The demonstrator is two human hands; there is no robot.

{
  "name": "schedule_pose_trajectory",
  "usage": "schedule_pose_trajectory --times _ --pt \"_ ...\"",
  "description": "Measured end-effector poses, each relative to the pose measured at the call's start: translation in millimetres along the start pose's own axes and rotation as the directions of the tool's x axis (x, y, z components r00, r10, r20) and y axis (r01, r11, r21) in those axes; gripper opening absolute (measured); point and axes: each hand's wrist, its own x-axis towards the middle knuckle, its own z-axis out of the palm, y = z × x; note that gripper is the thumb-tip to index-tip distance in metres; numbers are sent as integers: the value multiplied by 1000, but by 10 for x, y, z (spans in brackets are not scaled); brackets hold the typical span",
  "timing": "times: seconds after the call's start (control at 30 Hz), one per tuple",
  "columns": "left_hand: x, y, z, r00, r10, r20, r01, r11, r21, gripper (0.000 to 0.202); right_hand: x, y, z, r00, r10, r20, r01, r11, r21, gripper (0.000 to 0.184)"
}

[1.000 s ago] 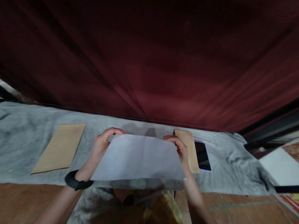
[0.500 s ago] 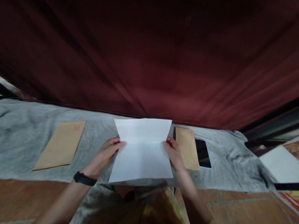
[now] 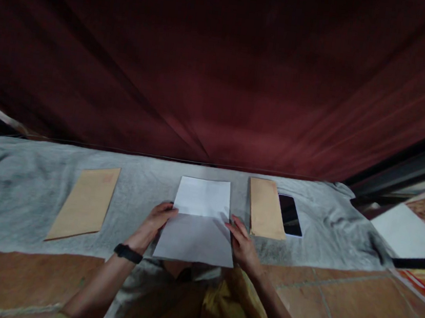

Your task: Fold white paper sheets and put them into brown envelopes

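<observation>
A white sheet of paper (image 3: 199, 219) with a crease across it lies on the grey cloth (image 3: 26, 193) in front of me. My left hand (image 3: 154, 223) rests at the sheet's left edge with its fingers curled onto the paper. At the sheet's right edge my right hand (image 3: 243, 242) touches it with the fingers stretched out. A black band circles my left wrist.
One brown envelope (image 3: 85, 203) lies to the left, another brown envelope (image 3: 267, 208) to the right beside a dark phone (image 3: 290, 215). A dark red curtain (image 3: 223, 72) hangs behind. Tiled floor (image 3: 352, 315) lies before the cloth, and white paper (image 3: 403, 231) lies far right.
The sheet was held up wide, then turned upright, and now lies down on the cloth. Both hands slid from its top corners to its side edges.
</observation>
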Motion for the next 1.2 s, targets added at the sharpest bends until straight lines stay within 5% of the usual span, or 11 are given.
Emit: schedule_pose_trajectory --times 0.27,0.4,0.47,0.57,0.67,0.73,0.97,1.2 --pt "36 -81 56 994 69 -84 -64 996 67 45 -173 21 15 943 -219 250 279 932 -233 60" --pt "-19 -127 6 956 251 -150 -196 931 307 33 -76 52 11 929 -204 309 278 935 -219 70" --pt "-112 -217 -91 901 413 -134 -310 827 469 32 -70 69 -6 936 -178 304 247 946 -209 67" --pt "-321 -419 -281 686 707 172 -623 448 641 45 -100 100 -23 935 -157 317 224 957 -187 65" --pt "-525 -588 -443 533 682 500 -771 148 620 60 -121 123 -13 935 -137 327 210 957 -200 67" --pt "-602 -626 -498 497 647 578 -792 66 607 69 -111 127 1 934 -138 329 214 954 -210 72" --pt "-510 -435 -413 440 525 729 -863 24 504 86 -44 87 10 924 -198 328 279 935 -221 58" --pt "-489 -461 -443 456 438 775 -885 134 446 85 -169 53 -23 913 -214 348 305 923 -233 46"
